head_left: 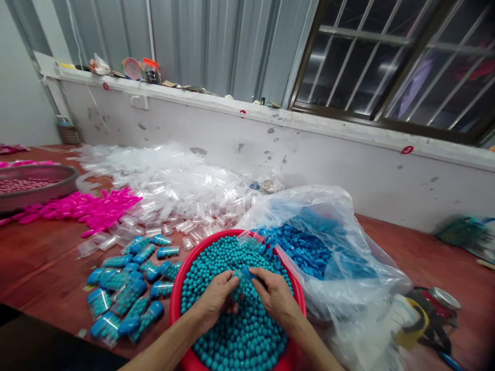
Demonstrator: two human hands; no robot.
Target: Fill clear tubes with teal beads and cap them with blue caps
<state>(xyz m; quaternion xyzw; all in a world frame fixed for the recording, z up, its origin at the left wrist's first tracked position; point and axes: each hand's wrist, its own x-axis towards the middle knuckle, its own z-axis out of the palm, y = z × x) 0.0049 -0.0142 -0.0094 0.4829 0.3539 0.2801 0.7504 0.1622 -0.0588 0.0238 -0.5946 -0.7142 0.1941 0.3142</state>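
Over a red basin full of teal beads, both of my hands meet near the middle. My left hand is closed around a small clear plastic tube that seems to have teal beads in it. The fingers of my right hand pinch a blue cap at the tube's upper end; whether it is seated there I cannot tell. Left of the basin lies a heap of bead-filled tubes with blue caps. Loose blue caps fill an opened clear plastic bag on the right.
Behind the basin spreads a large pile of clear empty tubes. Pink pieces lie at left, beside a round tray of pink beads. A jar with a metal lid stands at right. A white wall bounds the red table.
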